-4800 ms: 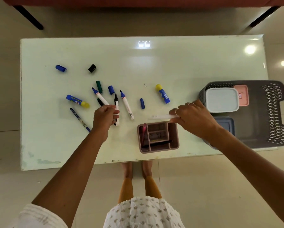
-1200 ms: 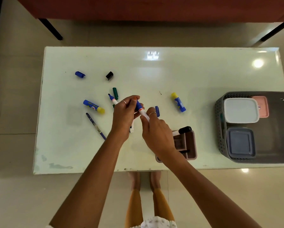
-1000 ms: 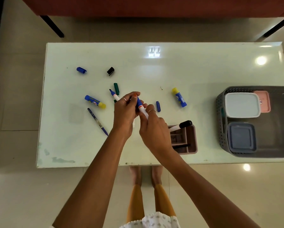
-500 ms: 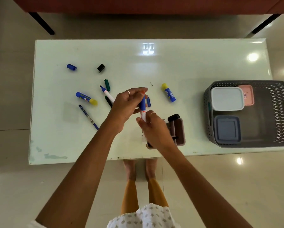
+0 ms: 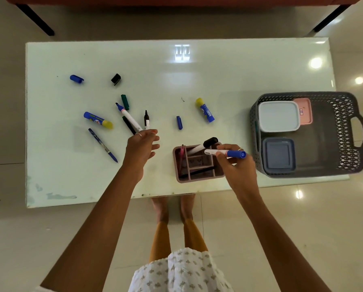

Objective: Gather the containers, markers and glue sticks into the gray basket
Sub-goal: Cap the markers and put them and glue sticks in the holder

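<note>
My right hand [image 5: 237, 165] pinches the capped blue-and-white plastic marker [image 5: 226, 153] mid-barrel, just above the pink divided plastic organiser [image 5: 197, 165] beneath it; light, stiff, slick, so I'd grip the barrel. My left hand [image 5: 141, 147] hangs loose, holding nothing

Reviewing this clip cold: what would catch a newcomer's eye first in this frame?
The right hand grips a blue-capped marker over the pink organizer at the table's near edge, while the left hand hangs open beside it. On the right, the gray basket already holds three lidded containers. Loose markers, caps and two glue sticks lie scattered across the left half of the table.
</note>
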### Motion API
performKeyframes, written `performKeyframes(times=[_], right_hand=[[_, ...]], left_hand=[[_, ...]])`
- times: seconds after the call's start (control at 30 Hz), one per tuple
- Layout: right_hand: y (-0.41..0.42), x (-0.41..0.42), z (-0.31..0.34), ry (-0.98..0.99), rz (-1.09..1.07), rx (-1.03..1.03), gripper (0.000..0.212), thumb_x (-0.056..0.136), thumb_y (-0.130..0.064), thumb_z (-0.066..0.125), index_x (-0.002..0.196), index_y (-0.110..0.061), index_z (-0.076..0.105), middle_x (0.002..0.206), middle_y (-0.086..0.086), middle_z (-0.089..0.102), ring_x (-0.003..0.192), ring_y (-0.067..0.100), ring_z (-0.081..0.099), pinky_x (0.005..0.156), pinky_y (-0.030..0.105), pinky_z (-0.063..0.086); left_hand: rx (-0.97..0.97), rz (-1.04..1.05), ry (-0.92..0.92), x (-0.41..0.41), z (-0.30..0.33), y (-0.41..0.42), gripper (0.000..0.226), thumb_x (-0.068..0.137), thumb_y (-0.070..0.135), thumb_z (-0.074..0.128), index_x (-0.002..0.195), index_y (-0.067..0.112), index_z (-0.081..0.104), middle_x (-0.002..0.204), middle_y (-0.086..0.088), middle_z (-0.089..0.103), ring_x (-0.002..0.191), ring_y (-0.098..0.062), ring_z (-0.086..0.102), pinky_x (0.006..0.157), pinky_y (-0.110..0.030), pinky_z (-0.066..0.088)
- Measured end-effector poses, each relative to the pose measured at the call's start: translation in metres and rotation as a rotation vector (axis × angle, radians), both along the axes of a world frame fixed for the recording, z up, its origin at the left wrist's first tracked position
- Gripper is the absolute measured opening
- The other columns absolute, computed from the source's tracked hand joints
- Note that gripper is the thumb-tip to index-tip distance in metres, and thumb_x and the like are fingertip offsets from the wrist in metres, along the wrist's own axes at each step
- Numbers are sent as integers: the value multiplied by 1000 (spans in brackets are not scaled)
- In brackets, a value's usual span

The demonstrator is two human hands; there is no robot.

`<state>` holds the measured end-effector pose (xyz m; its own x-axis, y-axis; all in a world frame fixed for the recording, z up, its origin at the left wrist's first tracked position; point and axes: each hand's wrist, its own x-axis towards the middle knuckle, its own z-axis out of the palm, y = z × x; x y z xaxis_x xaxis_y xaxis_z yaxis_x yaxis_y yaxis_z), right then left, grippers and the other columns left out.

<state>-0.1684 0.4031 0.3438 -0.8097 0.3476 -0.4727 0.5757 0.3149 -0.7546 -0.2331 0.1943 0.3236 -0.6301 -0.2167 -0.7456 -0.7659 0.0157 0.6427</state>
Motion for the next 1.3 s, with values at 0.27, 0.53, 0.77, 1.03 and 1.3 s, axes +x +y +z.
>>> performKeyframes(times=[0.27,0.53,0.77,1.03,1.3], right_hand=[[-3,-15,-11,-33,1,131,13,91,-22,57,101,-20,64,84,-3,64,69,-1,57,43,-1,37],[11,-30,-7,-21,-50,240,11,93,-22,54,96,-17,62,69,-7,59,56,1,52,41,1,36],[-26,-64,0,43,97,213,13,94,-21,51,99,-16,63,76,-7,61,49,-1,54,40,3,35],[-104,-98,-26,-26,384,212,14,92,-21,52,96,-14,64,66,-9,56,59,8,54,61,24,48],[-167,-119,-75,-320,555,238,29,89,-23,57,115,-10,50,103,11,62,76,24,55,65,30,44]], left_hand=[[-16,-9,-6,-5,-1,1,28,96,27,50,117,15,62,109,-2,66,98,-18,63,81,-28,51],[7,42,-30,-4,0,-8,25,94,26,52,113,14,63,103,-3,66,92,-18,62,78,-28,50],[9,106,-39,-6,0,-37,18,95,23,49,106,17,63,102,-3,65,92,-18,62,74,-26,48],[5,176,-72,-4,-12,-80,22,96,21,46,110,17,63,105,-1,65,93,-18,62,74,-24,47],[21,218,-93,-16,-27,-114,28,97,15,44,118,7,60,104,-6,62,91,-22,60,69,-23,44]])
